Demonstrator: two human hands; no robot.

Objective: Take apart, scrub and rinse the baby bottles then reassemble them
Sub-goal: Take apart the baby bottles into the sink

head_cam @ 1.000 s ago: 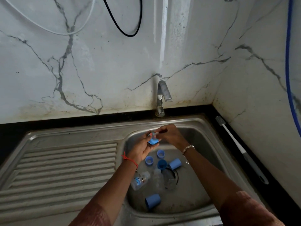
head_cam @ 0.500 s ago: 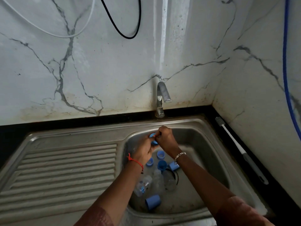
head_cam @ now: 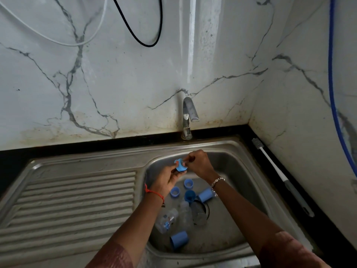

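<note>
**sinkguy:** ok so where's the piece that's actually being worked on?

**tapwater22:** The blue ring is up in the air over the back of the sink, a bit below the tap. The left hand grips it from underneath with the fingers curled round it. The right hand comes in from the other side, fingertips bunched and pinching at the ring's top edge. Too blurry to say if anything else is caught between those fingertips tbh.

**sinkguy:** and the rest of the bottle bits?

**tapwater22:** All down in the basin. The clear bottles lie on their sides around the drain, crowded right up against each other. Just behind them are two loose rings, open side up, near the left wrist. Right beside those is a dark blue cup, plus a tipped cap lying partly under the right forearm. A front cap, light blue, lies on its side near the front wall, apart from the others.

**sinkguy:** anything off to the side?

**tapwater22:** A long brush with a white handle lies on the dark counter to the right of the sink, along the wall. The ribbed drainboard is to the left. There's a red thread on the left wrist and a bracelet on the right.
</note>
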